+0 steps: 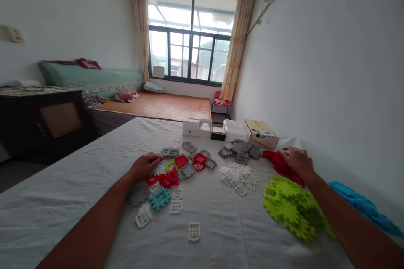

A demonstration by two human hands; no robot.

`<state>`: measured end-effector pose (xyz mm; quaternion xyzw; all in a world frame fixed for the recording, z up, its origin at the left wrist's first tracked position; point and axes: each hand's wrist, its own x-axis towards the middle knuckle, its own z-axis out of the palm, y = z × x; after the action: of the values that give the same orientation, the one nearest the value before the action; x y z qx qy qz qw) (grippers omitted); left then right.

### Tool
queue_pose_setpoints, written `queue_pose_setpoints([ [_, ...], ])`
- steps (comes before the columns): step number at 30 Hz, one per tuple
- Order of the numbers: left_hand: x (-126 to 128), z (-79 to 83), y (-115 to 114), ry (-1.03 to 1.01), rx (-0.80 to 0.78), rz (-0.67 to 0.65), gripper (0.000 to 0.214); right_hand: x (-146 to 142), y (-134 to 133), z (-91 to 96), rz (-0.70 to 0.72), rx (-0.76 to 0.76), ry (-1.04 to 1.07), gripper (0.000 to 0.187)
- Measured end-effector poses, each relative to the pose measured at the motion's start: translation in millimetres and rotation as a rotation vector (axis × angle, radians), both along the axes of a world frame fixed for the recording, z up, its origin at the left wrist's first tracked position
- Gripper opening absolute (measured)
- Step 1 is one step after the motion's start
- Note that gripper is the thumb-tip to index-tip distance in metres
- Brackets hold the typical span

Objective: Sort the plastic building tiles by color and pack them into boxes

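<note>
My left hand (147,164) is at the left edge of a mixed heap of toy building pieces, its fingers bent together beside some grey interlocking pieces (168,152). Whatever its fingertips hold, if anything, is hidden. Just below it lie red pieces (164,179), a turquoise square piece (160,198) and small white window pieces (143,216). On the right, my right hand (298,161) reaches over a pile of red pieces (277,162), touching it with fingers apart. Lime-green pieces (288,206) are heaped below that wrist, and blue pieces (362,206) lie beyond the forearm.
Grey pieces (241,150) and white window pieces (240,176) form separate piles mid-table. Small white boxes (191,127), a clear plastic container (234,130) and a yellow box (261,132) line the far edge of the cloth-covered table (217,235). A wall borders the right side.
</note>
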<state>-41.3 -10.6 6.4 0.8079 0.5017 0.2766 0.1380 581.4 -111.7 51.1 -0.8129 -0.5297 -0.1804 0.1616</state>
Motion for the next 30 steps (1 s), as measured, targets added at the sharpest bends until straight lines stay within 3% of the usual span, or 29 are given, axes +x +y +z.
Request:
queue_pose_setpoints([
  [4, 0.5, -1.3, -0.1, -0.011, -0.004, -0.004, 0.037, -107.3, 0.2, 6.3, 0.522, 0.021, 0.016, 0.035],
  [7, 0.7, -1.8, -1.5, -0.018, 0.007, 0.003, 0.037, -192.9, -4.4, 2.9, 0.810, -0.071, 0.034, 0.032],
  [9, 0.5, -2.3, -2.8, -0.021, 0.019, -0.006, 0.037, -235.4, -3.1, -3.9, 0.860, -0.124, 0.009, 0.029],
  [12, 0.3, -2.8, -5.0, -0.021, 0.026, -0.020, 0.035, -271.1, 7.2, -14.8, 0.778, -0.168, -0.034, 0.026],
  [16, 1.1, -0.7, -8.1, -0.021, 0.025, -0.015, 0.034, -288.8, 16.5, -22.3, 0.712, -0.176, -0.057, 0.016],
  [22, 3.1, 1.3, -9.9, -0.002, 0.023, -0.004, 0.032, -294.9, -5.1, -18.9, 0.747, -0.121, 0.014, 0.016],
  [25, 3.5, 0.7, -10.4, 0.016, 0.047, -0.019, 0.031, -270.6, -0.3, -10.5, 0.701, -0.038, 0.149, 0.023],
  [30, 4.2, 3.3, -11.5, 0.019, 0.039, -0.019, 0.031, -195.6, 34.9, 8.6, 0.443, 0.049, 0.307, 0.039],
])
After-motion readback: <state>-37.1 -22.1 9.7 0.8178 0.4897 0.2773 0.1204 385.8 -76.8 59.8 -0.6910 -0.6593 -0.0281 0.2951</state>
